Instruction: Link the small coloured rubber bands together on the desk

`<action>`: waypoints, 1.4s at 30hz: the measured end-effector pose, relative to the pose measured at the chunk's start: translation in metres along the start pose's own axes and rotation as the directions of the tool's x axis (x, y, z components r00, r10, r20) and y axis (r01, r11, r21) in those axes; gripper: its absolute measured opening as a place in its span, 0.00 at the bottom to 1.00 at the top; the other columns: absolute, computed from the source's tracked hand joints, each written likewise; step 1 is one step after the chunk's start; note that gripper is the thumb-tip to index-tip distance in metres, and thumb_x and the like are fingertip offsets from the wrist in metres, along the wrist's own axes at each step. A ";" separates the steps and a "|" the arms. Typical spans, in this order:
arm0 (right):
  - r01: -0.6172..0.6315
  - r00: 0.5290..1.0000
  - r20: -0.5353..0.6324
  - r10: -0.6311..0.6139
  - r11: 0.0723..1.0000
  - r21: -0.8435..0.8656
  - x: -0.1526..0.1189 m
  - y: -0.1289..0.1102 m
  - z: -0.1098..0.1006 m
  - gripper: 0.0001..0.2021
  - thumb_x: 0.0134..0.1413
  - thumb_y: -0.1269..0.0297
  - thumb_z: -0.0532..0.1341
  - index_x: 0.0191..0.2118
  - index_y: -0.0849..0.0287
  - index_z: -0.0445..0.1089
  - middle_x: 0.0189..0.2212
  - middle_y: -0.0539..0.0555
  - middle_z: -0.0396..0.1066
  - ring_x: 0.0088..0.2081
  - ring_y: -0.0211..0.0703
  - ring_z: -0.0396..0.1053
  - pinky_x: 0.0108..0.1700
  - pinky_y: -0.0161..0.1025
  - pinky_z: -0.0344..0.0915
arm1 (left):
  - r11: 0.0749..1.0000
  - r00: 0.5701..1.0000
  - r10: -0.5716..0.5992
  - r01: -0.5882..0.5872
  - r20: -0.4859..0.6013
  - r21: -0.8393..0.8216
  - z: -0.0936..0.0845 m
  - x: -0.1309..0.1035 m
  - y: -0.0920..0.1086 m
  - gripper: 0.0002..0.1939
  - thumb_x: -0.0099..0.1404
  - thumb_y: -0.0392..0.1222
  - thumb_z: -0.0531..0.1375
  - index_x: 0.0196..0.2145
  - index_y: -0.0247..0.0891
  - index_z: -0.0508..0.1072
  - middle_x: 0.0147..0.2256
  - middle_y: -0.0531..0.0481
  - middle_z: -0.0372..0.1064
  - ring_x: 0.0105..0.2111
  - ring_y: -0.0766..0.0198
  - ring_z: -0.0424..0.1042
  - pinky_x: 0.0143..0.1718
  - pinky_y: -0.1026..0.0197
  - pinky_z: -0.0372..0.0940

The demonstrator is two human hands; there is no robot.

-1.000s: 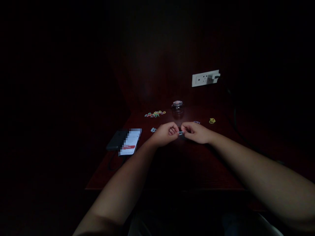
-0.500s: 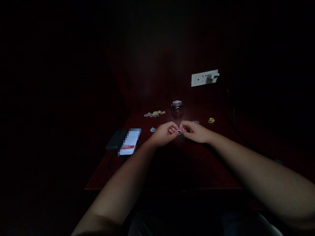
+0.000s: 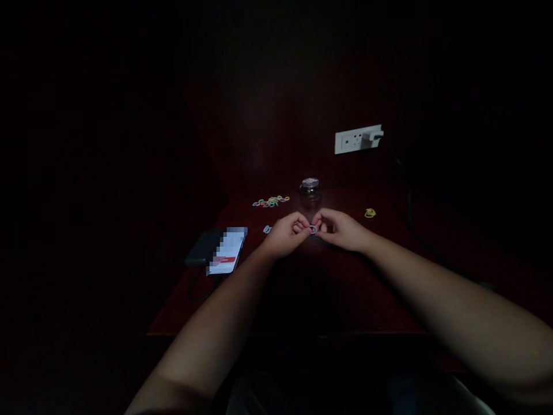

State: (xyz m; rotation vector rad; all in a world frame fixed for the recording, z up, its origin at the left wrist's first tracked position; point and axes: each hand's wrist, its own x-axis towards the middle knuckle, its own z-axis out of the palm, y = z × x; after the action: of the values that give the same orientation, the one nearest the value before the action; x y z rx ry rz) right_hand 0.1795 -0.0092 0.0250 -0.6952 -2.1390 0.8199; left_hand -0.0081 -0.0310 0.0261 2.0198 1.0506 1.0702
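Over the middle of the table, my left hand (image 3: 288, 233) and my right hand (image 3: 341, 229) meet at the fingertips. Pinched between them is a small pale ring (image 3: 313, 229), its loop facing me. Its exact kind is too small to make out. Just left of my left hand lie a few light-blue rings (image 3: 267, 229), partly covered by the hand. To the right, beyond my right hand, rests a little cluster of yellow rings (image 3: 370, 213). A loose spread of multicoloured rings (image 3: 271, 202) lies farther back on the left.
A clear lidded jar (image 3: 310, 189) stands behind my hands. On the left are a lit phone (image 3: 227, 253) and a dark flat box (image 3: 202, 248) with a cable. A wall socket (image 3: 358, 139) holds a white plug. The dark red table (image 3: 302, 311) has its front edge near me.
The ring between my fingers has turned, and its loop shows more fully and looks paler. My hands have shifted slightly up. A purple ring by my right hand no longer shows.
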 end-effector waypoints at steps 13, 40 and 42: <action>-0.038 0.998 -0.064 0.030 0.991 -0.125 0.002 -0.001 -0.003 0.07 0.46 0.64 0.60 0.30 0.63 0.69 0.22 0.51 0.65 0.24 0.34 0.61 0.26 0.32 0.57 | 1.000 1.000 0.008 -0.008 0.026 0.007 0.001 0.000 -0.003 0.10 0.57 0.42 0.60 0.32 0.32 0.67 0.27 0.51 0.65 0.26 0.72 0.64 0.28 0.68 0.61; -0.049 0.998 -0.051 0.047 0.998 -0.026 0.002 -0.004 -0.002 0.09 0.46 0.63 0.61 0.32 0.63 0.69 0.21 0.49 0.64 0.23 0.33 0.60 0.24 0.31 0.56 | 0.998 0.999 -0.028 0.027 0.024 0.056 -0.002 0.000 -0.001 0.10 0.54 0.40 0.62 0.31 0.31 0.68 0.26 0.51 0.66 0.26 0.71 0.64 0.26 0.69 0.61; -0.056 0.998 -0.043 0.055 0.998 -0.030 0.002 -0.005 -0.002 0.08 0.46 0.63 0.61 0.32 0.63 0.69 0.21 0.49 0.64 0.23 0.33 0.60 0.24 0.31 0.56 | 0.998 0.999 -0.033 0.032 0.017 0.058 -0.002 0.000 0.000 0.10 0.54 0.41 0.62 0.31 0.31 0.68 0.25 0.51 0.66 0.26 0.71 0.64 0.26 0.69 0.60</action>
State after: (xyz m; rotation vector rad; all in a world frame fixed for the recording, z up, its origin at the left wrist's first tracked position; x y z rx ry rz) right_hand 0.1790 -0.0108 0.0303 -0.7845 -2.1063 0.7958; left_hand -0.0099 -0.0313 0.0272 2.0469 1.1129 1.0140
